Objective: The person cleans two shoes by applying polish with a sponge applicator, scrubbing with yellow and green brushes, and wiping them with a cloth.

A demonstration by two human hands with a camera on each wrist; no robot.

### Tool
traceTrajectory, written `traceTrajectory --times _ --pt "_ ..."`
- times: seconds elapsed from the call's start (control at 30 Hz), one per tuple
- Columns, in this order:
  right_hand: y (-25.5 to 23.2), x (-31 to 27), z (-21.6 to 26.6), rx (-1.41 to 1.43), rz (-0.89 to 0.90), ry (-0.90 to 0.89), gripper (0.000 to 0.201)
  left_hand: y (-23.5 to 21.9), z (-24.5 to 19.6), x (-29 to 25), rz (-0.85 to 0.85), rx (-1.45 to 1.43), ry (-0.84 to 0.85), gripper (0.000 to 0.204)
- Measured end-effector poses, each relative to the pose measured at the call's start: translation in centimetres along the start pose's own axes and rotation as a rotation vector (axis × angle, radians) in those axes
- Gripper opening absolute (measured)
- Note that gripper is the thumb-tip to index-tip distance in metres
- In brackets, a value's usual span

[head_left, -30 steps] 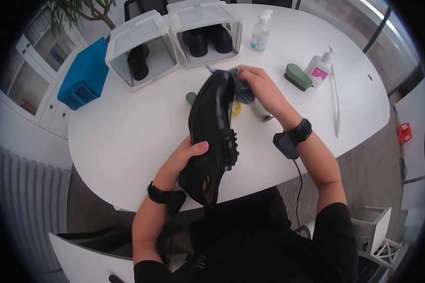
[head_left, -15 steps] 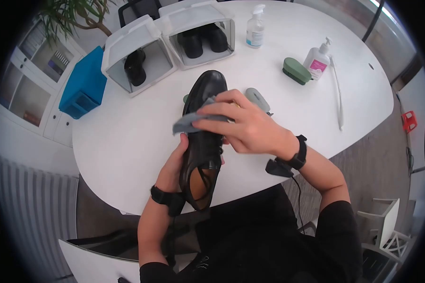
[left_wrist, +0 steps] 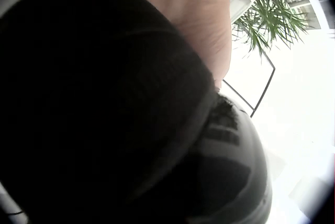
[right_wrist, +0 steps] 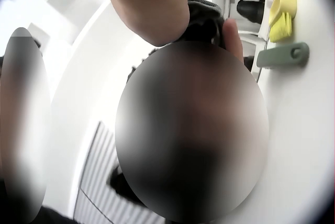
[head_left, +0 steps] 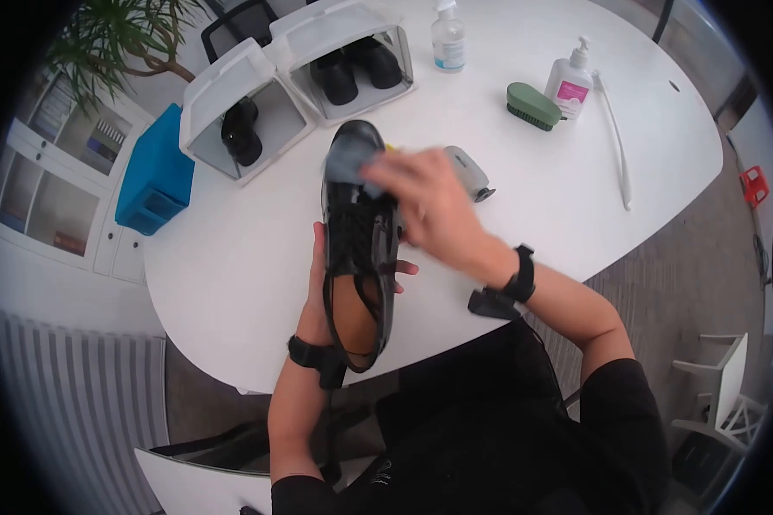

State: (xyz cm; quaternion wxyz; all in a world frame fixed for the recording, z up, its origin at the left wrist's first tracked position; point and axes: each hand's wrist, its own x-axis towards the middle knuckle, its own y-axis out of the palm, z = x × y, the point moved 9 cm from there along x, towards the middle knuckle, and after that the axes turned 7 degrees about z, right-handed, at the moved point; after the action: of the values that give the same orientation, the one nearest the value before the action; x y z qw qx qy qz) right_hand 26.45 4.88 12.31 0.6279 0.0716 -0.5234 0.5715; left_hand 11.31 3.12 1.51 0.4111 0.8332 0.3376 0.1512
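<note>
A black lace-up leather shoe (head_left: 349, 230) is held over the table's near side, toe pointing away and its tan insole showing. My left hand (head_left: 314, 302) grips it from beneath, the thumb along its left side and fingertips showing at the right. In the left wrist view, the dark shoe (left_wrist: 104, 98) fills much of the picture. My right hand (head_left: 445, 213), blurred, pinches a grey-blue cloth (head_left: 347, 158) lying against the toe. The cloth (right_wrist: 205, 10) also shows between the fingers in the right wrist view.
Two clear-fronted boxes (head_left: 296, 130) with black shoes stand at the back left, beside a blue box (head_left: 153, 176). Rightward are a grey rounded item (head_left: 465, 170), green brush (head_left: 532, 105), pump bottle (head_left: 569, 88), spray bottle (head_left: 448, 43) and long white stick (head_left: 615, 146). A yellow item (right_wrist: 282, 12) lies near a green handle (right_wrist: 280, 55).
The shoe has turned from its side to laces up. My right hand has carried the cloth from the toe's right edge across the upper and back onto the toe.
</note>
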Motion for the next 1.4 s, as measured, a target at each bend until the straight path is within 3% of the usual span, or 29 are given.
traceTrajectory --times 0.03,0.07,0.13,0.17,0.27,0.33,0.43,0.53,0.6,0.67,0.7,0.8,0.87,0.93,0.97,1.03,1.1,1.13,1.17,1.27,1.4 --pt "0.8 -0.5 1.9 0.059 0.067 -0.068 0.054 -1.2 0.2 -0.1 -0.095 -0.016 -0.025 0.096" --pt "1.3 -0.6 3.0 0.115 0.136 -0.138 0.057 -1.1 0.4 -0.1 -0.08 -0.008 -0.024 0.096" --pt "1.0 -0.4 3.0 0.103 0.126 -0.241 0.059 -1.9 0.1 -0.8 -0.159 -0.036 0.067 0.094" --pt "0.9 -0.6 3.5 0.103 0.131 -0.327 0.061 -1.7 0.3 -0.7 -0.109 0.017 0.022 0.095" --pt "0.1 2.4 0.7 -0.071 0.095 -0.24 0.057 -0.5 1.1 0.4 0.018 -0.186 -0.066 0.095" --pt "-0.4 4.1 -1.7 -0.075 0.054 -0.166 0.053 -0.6 1.0 0.6 0.044 -0.169 -0.072 0.096" --pt "1.1 4.6 -6.0 0.082 0.181 0.148 0.051 -0.6 0.7 0.8 0.066 -0.131 -0.048 0.096" --pt "1.0 2.0 -3.0 0.094 0.077 0.024 0.051 -0.5 -0.2 0.9 0.078 -0.056 0.032 0.085" --pt "2.0 -0.1 -0.8 0.093 0.127 0.039 0.055 -1.8 -1.5 0.0 -0.058 0.153 0.137 0.07" --pt "3.0 -2.1 3.1 0.048 0.231 -0.092 0.06 -2.9 -0.8 0.3 0.004 0.161 0.166 0.058" --pt "3.0 -2.5 4.4 0.067 0.283 -0.1 0.063 -3.3 -1.3 0.2 -0.213 0.603 0.307 0.057" --pt "2.7 -0.6 2.0 -0.061 0.167 -0.155 0.062 -2.6 -2.7 -0.8 -0.409 1.139 -0.022 0.074" --pt "2.3 1.5 -0.9 -0.087 0.143 -0.117 0.059 -1.8 -1.1 0.4 -0.046 0.122 0.082 0.078" --pt "1.8 2.8 -4.1 -0.079 0.064 -0.024 0.057 -2.5 -1.1 0.4 -0.11 0.086 0.051 0.081" --pt "2.1 2.7 -4.8 -0.033 0.087 -0.001 0.056 -2.8 -1.0 0.3 -0.06 0.055 -0.009 0.082" --pt "2.2 1.6 -2.6 -0.034 0.092 -0.01 0.056 -2.1 -0.8 0.4 -0.015 0.016 -0.064 0.084" --pt "2.5 0.2 0.0 -0.062 0.161 -0.062 0.06 -1.8 -1.0 -0.3 -0.101 -0.148 0.092 0.059" --pt "2.8 -0.6 1.0 -0.048 0.175 -0.064 0.06 -2.4 -0.7 -0.5 -0.117 -0.157 0.102 0.059" --pt "3.4 -1.5 2.2 -0.038 0.22 -0.07 0.062 -2.9 -2.6 -0.9 -0.197 0.528 0.22 0.052" --pt "3.9 -3.2 4.6 0.01 0.266 -0.061 0.065 -0.7 -4.5 -2.0 -0.257 1.172 0.427 0.045" --pt "4.0 -2.6 4.6 0.112 0.286 -0.09 0.064 -1.4 -4.5 -1.3 -0.249 1.64 0.375 0.053"
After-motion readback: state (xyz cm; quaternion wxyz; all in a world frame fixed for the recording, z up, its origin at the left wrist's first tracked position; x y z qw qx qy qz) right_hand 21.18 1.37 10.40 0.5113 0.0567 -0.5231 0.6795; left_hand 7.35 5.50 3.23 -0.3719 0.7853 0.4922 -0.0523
